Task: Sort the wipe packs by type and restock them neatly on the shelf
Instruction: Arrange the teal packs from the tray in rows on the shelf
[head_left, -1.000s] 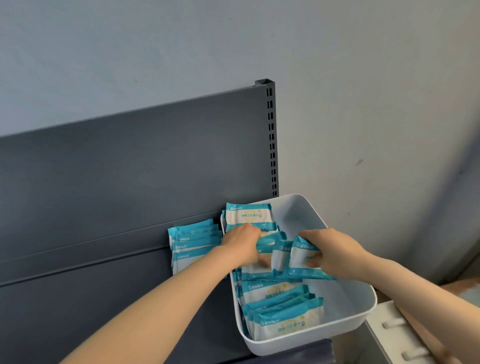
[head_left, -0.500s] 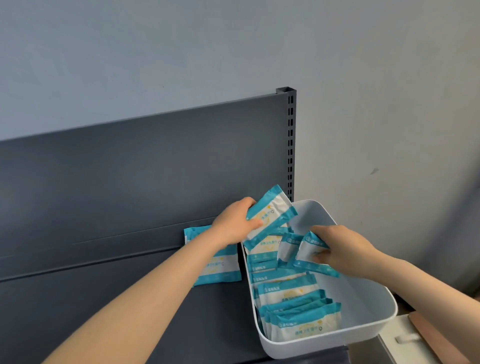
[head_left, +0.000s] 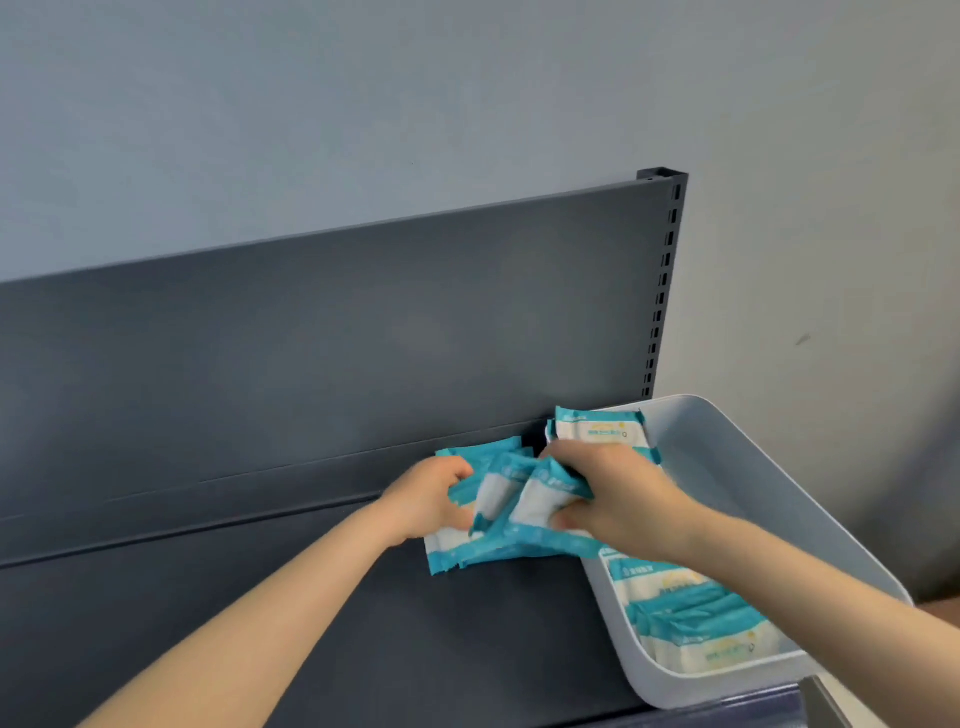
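Wipe packs (head_left: 498, 519) are gathering into one pile on the shelf (head_left: 363, 623), just left of the tub (head_left: 779, 493). Half a second ago I was seeing the left hand lifting a single pack above the tub rim while the right hand was holding packs inside the tub. Now both hands are meeting over the pile.

The left hand (head_left: 426, 501) is curling its fingers round the pile's left edge and bracing it. The right hand (head_left: 618, 499) is reaching across the tub's left rim, pinching tilted wipe packs between thumb and curled fingers and pressing them against the pile.

I am judging this as a transfer nearing its end, with squaring the pile as the step in hand. More packs (head_left: 696, 618) are lying stacked at the near end of the tub, and one pack (head_left: 602, 428) is standing at its far end, so restocking is only partly done. All packs are showing teal and white; I cannot tell whether the types differ.

The shelf is showing as dark grey metal, with the white tub sitting at its right end. A matching back panel (head_left: 363, 338) is rising behind it, ending in a slotted upright (head_left: 665, 280). A pale blue-grey wall (head_left: 467, 104) is filling the view above and to the right.
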